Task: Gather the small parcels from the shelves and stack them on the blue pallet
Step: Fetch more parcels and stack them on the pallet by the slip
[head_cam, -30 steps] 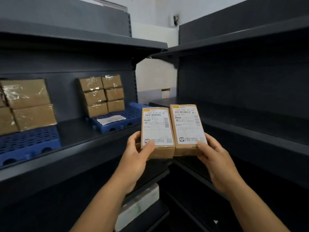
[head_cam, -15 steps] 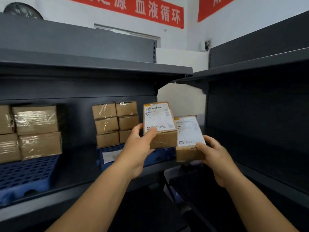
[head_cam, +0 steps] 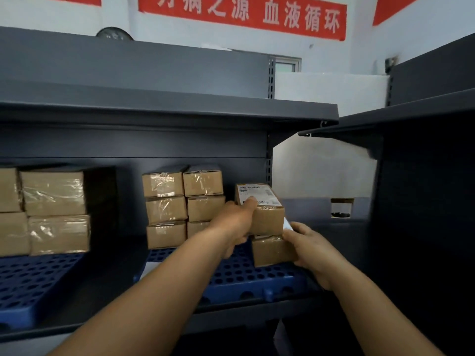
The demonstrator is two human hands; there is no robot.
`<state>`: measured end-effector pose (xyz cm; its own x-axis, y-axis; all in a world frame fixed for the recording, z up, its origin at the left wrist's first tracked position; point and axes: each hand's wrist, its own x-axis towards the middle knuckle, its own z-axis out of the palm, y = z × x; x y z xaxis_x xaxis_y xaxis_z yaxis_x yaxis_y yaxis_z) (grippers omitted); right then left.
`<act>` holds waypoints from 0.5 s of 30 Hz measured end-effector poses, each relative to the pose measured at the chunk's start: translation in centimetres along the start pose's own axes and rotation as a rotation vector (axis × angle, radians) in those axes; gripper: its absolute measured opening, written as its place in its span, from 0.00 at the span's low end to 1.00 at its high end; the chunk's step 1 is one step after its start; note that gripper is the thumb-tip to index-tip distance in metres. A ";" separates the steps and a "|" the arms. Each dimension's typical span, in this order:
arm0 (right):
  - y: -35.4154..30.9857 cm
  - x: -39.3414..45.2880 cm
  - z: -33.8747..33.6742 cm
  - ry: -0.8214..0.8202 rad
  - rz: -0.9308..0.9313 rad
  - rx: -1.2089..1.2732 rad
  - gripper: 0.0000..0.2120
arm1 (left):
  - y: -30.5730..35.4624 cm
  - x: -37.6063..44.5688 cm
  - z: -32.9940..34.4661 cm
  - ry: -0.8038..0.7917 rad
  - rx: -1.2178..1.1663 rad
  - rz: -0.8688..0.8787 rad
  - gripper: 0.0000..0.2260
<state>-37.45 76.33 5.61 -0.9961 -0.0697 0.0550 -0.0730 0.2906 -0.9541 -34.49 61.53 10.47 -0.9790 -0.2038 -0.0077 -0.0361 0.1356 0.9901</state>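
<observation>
Over the blue pallet's right end, two small parcels held one above the other.

Left hand (head_cam: 235,227) grips the upper parcel (head_cam: 264,210), thumb across its printed label; right hand (head_cam: 307,246) curls round the lower parcel (head_cam: 272,250), which sits at or just above the blue pallet (head_cam: 257,281) — contact is hard to tell. Both look light, judging by the one-handed holds, and stiff: squared corrugated cardboard with firm edges. Glossy tape bands could slip under fingers, so bare cardboard side faces seem the surer hold. Left of the held pair on that pallet stands a stack of taped cartons (head_cam: 183,205), plastic film catching light. The pallet is perforated moulded plastic on a dark metal shelf (head_cam: 108,281).
</observation>
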 end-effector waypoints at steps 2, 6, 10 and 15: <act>0.4 0.8 0.1 -0.018 0.008 -0.038 0.17 | -0.3 0.5 -0.1 -0.004 0.033 -0.005 0.22; 0.3 1.2 -0.2 -0.010 0.022 -0.068 0.15 | -1.0 1.4 0.1 -0.013 0.135 0.011 0.26; -0.2 0.5 -0.4 -0.100 -0.084 0.077 0.20 | -1.1 2.0 0.2 -0.048 0.213 0.039 0.28; -0.3 1.6 1.1 -0.026 -0.293 -0.085 0.49 | -1.5 1.9 -1.4 -0.038 0.317 0.094 0.29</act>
<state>-39.00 75.04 5.67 -0.9304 -0.1864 0.3155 -0.3620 0.3334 -0.8705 -36.00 59.59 9.13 -0.9876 -0.1406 0.0704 -0.0001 0.4480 0.8940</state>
